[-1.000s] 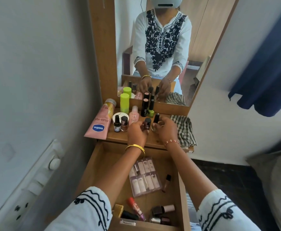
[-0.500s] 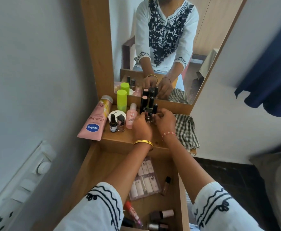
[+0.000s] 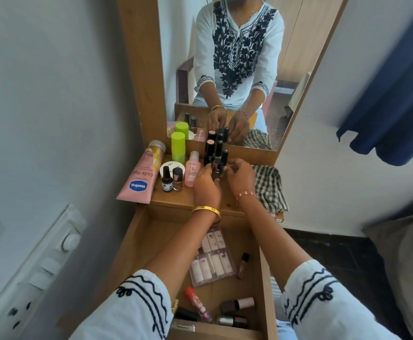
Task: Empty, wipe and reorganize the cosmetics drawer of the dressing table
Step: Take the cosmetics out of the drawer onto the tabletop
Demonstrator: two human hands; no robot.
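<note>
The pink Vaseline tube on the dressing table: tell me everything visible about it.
The pink soft plastic Vaseline tube carries a blue oval logo and "Gluta-Hya" lettering, with a yellow band near its silvery cap. It lies tilted at the left end of the wooden dressing table top, cap toward the mirror, crimped end overhanging the front edge. Its left side is against the grey wall. Neither hand touches it.

drawer (image 3: 136, 231) open | nail polish bottles (image 3: 237, 304), lipstick (image 3: 197, 303) inside

A single head view looks steeply down, close over the open drawer (image 3: 136, 241) (mirror (image 3: 225, 69) facing).
</note>
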